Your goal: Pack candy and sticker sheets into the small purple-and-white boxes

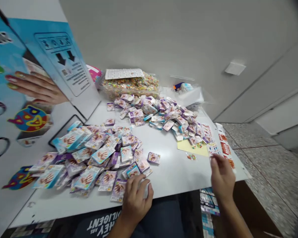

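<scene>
My left hand [136, 196] rests at the front right edge of a large pile of small printed boxes [103, 153]. Its fingers are slightly apart and loosely bent, touching or just above a blue-edged box [133, 172]. One purple-and-white box [154, 157] lies alone to the right of that pile. Over the table's right side is my right hand [223, 180], its fingers curled together beside small printed sticker sheets [213, 149]. What its fingertips hold, if anything, is too blurred to make out. A little clear bag of colourful beads [191, 156] lies left of this hand.
Open-ended boxes [169, 114] form a second heap farther back. Behind it stand a clear bin of colourful bead bags [129, 84] and another clear bin [191, 96] with white contents. A yellow sheet [192, 147] and red-printed strips [225, 145] lie right. A large printed carton [39, 82] stands left.
</scene>
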Available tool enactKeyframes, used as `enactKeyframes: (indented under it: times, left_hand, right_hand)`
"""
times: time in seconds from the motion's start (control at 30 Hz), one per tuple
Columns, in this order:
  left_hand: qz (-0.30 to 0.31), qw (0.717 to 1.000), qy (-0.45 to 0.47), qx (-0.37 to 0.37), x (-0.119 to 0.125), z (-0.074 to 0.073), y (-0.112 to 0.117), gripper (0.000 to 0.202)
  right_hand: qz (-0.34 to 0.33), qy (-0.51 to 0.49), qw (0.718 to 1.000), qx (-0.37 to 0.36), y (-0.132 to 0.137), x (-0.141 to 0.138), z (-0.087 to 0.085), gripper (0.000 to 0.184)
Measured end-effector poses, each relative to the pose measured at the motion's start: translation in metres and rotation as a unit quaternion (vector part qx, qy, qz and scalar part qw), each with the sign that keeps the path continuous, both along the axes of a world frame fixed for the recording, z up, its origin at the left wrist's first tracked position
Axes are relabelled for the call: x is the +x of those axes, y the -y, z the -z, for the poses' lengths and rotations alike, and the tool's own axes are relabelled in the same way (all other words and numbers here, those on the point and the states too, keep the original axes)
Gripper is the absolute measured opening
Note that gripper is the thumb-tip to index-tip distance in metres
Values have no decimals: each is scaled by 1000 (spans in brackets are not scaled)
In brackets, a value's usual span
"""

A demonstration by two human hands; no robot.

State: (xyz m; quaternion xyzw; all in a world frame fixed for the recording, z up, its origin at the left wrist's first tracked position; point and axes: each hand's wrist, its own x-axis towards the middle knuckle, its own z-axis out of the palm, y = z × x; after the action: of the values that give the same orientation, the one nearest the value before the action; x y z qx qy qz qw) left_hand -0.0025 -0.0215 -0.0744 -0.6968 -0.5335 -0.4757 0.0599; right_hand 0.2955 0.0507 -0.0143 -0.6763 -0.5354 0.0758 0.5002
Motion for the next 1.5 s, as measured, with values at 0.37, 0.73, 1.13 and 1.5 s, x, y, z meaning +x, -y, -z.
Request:
enactKeyframes:
  times: [0.37, 0.73, 1.13, 1.5]
  left_hand:
    - [29, 993, -94, 67, -4, 8, -10, 16]
    - [26, 995, -84, 56, -3, 6, -9, 18]
    - [25, 996, -71, 37, -1, 5, -8, 17]
    - [147, 979, 141, -19, 36, -27, 8, 28]
  right_hand:
    - [-175, 250, 912, -274, -126, 164, -18, 58]
    - [-182, 231, 919, -262, -134, 161, 27, 83]
    - [-103, 267, 942, -173, -122, 147, 21, 24]
    - [-150, 154, 974, -68, -2, 91, -108, 28]
